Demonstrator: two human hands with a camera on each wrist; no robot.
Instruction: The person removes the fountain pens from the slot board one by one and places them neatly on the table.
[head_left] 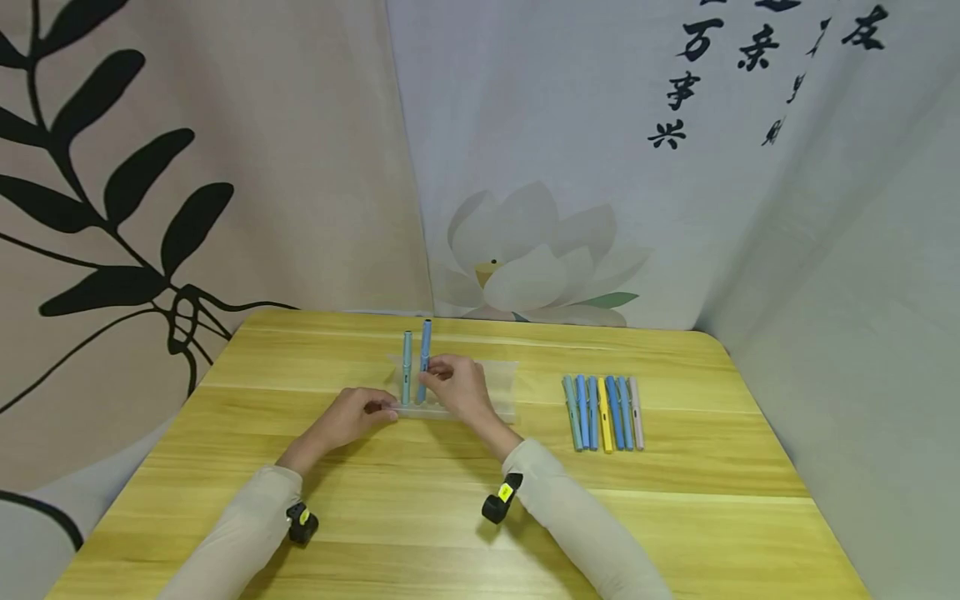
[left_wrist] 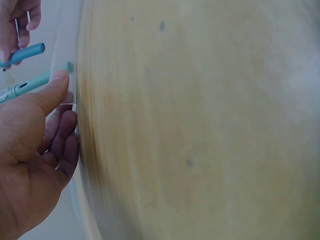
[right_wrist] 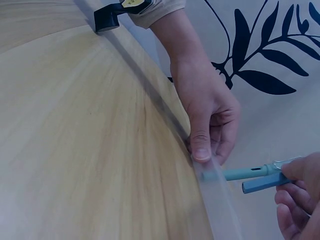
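Observation:
A translucent plastic holder (head_left: 501, 387) stands near the table's far edge. My left hand (head_left: 352, 419) pinches its left end between thumb and fingers, clearer in the left wrist view, where the hand (left_wrist: 30, 145) fills the left side. A light teal pen (head_left: 407, 367) stands upright in the holder near that hand. My right hand (head_left: 459, 387) pinches a blue pen (head_left: 426, 340), just right of the teal one, roughly upright. In the right wrist view the blue pen's (right_wrist: 262, 183) lower end is apart from the holder's strip (right_wrist: 215, 200).
Right of the holder, a row of several pens lies side by side on the wooden table (head_left: 420, 533): a teal pen (head_left: 573, 412), blue ones, a yellow pen (head_left: 604, 414) and a pale pinkish pen (head_left: 637, 414). Printed curtains (head_left: 315, 150) hang behind the table.

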